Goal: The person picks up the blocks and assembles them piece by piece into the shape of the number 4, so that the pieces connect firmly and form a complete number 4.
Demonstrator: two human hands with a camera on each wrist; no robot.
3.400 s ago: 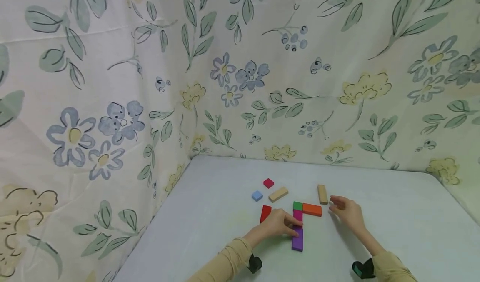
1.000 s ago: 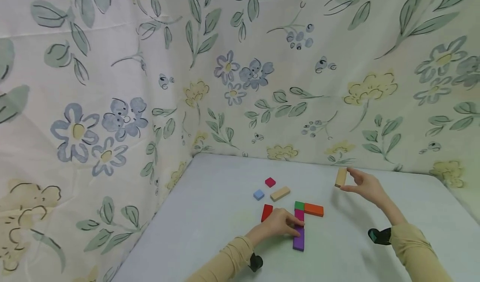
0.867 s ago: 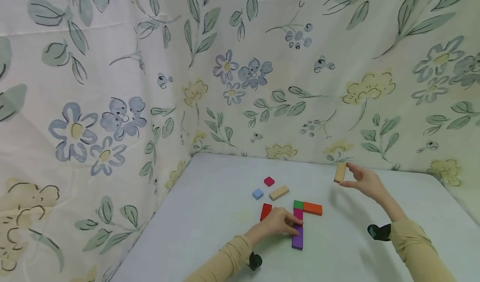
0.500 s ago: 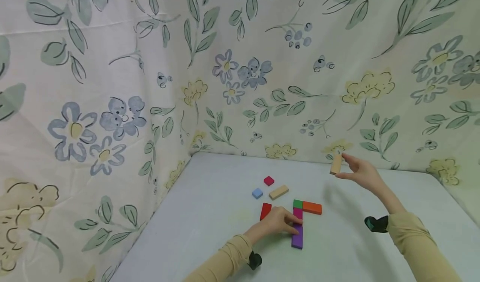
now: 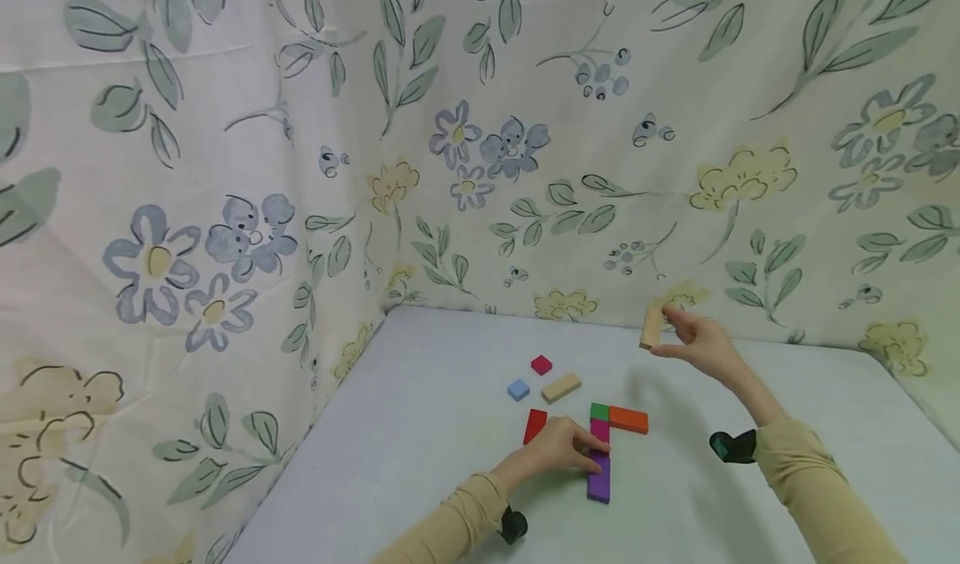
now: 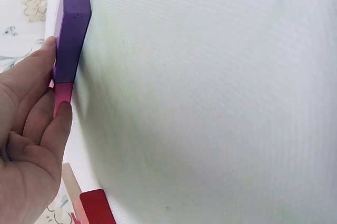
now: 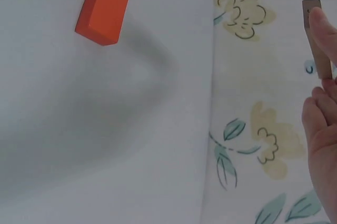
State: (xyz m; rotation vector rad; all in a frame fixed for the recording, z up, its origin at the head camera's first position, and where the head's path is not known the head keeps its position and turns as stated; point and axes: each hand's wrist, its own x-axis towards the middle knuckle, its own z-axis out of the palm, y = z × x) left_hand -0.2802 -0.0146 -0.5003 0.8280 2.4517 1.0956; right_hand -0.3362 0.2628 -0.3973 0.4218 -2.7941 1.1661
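Observation:
A purple block (image 5: 598, 482), a magenta block (image 5: 599, 432), a green block (image 5: 599, 412) and an orange block (image 5: 628, 419) lie end to end on the table in an angled line. My left hand (image 5: 557, 447) holds the line where purple and magenta meet. Its thumb is on the purple block and its fingers are at the magenta one, which they partly cover. Raised above the table's far side, my right hand (image 5: 703, 343) pinches a plain wooden block (image 5: 652, 327) by its two ends, between thumb and fingers. The orange block lies below and left of it.
Beyond my left hand lie a red block (image 5: 536, 426), a blue block (image 5: 518, 390), a small crimson block (image 5: 542, 365) and another wooden block (image 5: 561, 387). A flowered cloth (image 5: 480, 239) rises behind the table (image 5: 420, 431) and along its left side.
My right hand has picked up the wooden block from beside the orange one, lifted it, and over the last second carried it leftward. My left hand has stayed put on the blocks.

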